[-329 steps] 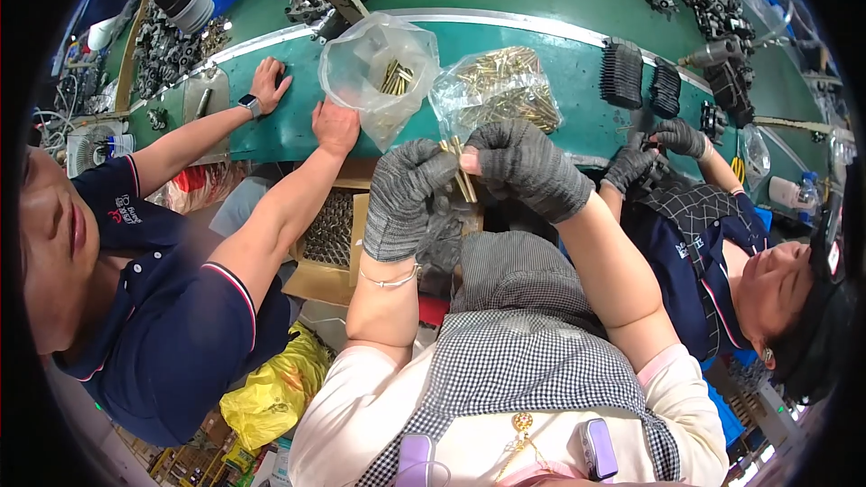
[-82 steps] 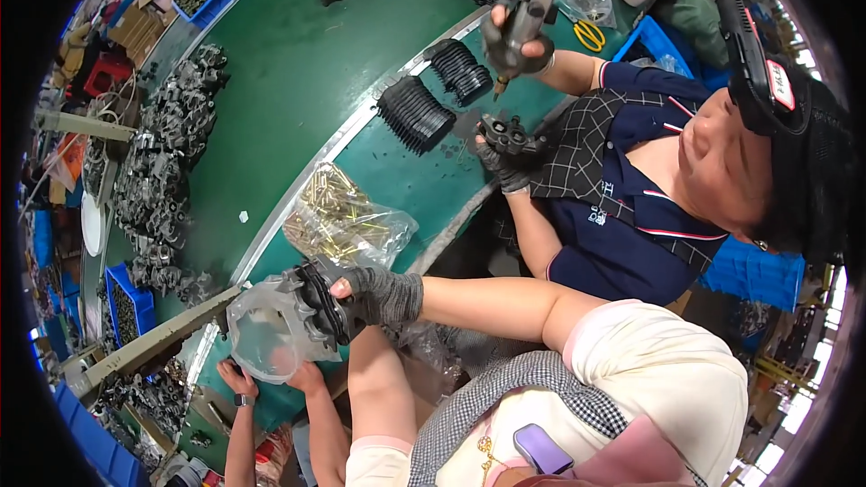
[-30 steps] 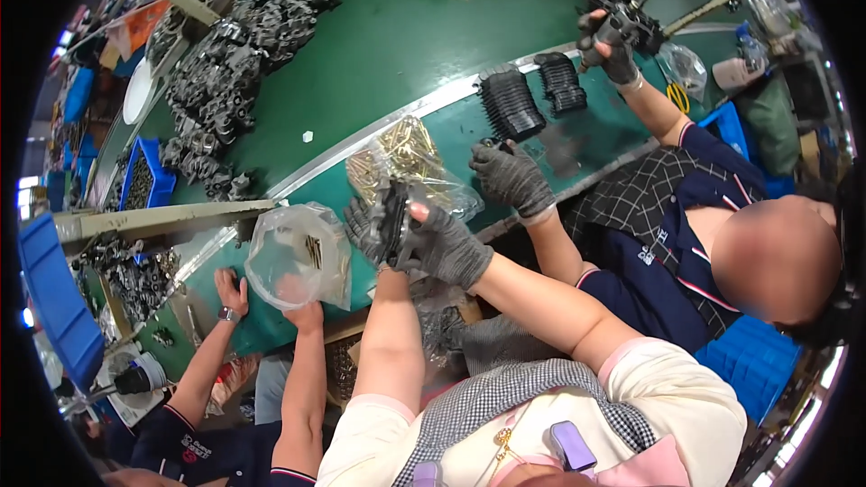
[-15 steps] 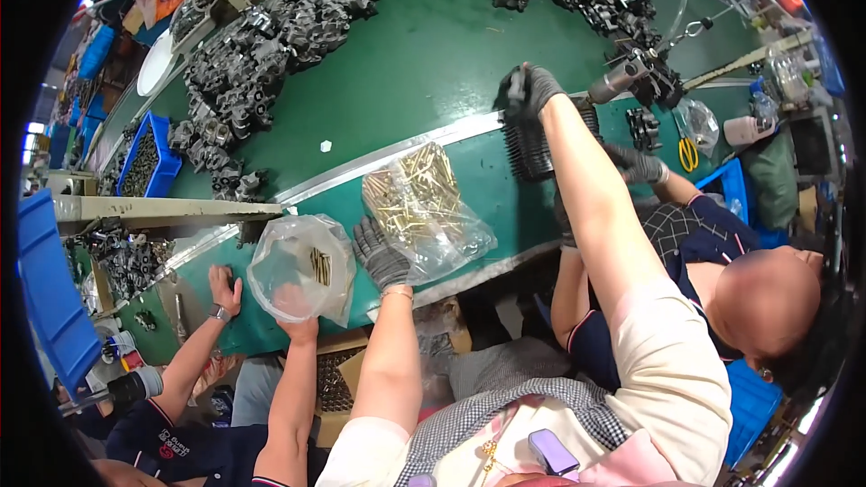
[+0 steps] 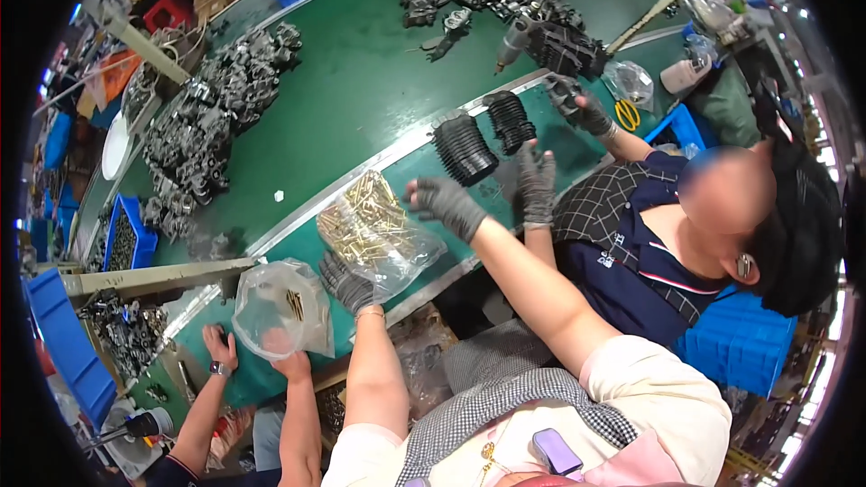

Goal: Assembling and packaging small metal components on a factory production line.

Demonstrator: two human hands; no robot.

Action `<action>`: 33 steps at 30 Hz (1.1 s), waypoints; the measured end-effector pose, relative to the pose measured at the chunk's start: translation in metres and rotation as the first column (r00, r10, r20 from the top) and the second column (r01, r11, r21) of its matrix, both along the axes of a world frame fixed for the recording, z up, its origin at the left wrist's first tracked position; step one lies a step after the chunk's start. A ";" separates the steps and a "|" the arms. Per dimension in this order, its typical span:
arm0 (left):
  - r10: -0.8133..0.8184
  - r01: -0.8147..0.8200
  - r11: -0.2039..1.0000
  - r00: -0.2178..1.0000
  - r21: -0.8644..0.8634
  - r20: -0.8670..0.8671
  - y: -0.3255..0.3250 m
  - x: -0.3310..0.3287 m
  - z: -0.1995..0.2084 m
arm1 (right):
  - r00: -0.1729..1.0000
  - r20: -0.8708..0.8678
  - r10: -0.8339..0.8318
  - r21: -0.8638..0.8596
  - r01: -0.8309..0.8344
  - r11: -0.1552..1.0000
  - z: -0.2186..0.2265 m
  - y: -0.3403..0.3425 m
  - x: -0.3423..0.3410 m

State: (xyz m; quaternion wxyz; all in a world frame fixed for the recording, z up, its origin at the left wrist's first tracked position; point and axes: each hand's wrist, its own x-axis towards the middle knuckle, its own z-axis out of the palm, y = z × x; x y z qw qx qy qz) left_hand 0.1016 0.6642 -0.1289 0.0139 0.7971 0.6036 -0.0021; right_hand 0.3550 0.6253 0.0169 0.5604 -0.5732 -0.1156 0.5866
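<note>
My left hand, in a dark grey glove, lies on the left edge of a clear plastic bag of long brass-coloured pins, fingers stretched out. To the right of that bag my right hand, gloved the same way, hovers with its fingers apart and loosely bent; nothing shows in it. Beyond it stand two black ribbed stacks, a larger one and a smaller one, by the metal rail. A loose dark metal part lies farther off on the green surface.
At right, a co-worker's gloved hand holds a dark part; the other is by the stacks. At left, another person's bare hand touches a clear bag. A power driver hangs near dark metal parts and yellow scissors.
My right hand has come back from the far side, where it held a dark part, to beside the bag of pins, now without it. My left hand stays by the bag. The view has turned rightward.
</note>
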 end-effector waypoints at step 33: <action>0.010 -0.011 1.000 0.999 0.026 0.053 -0.003 -0.005 0.009 | -0.207 0.815 0.541 -0.409 0.455 0.791 0.061 -0.063 0.172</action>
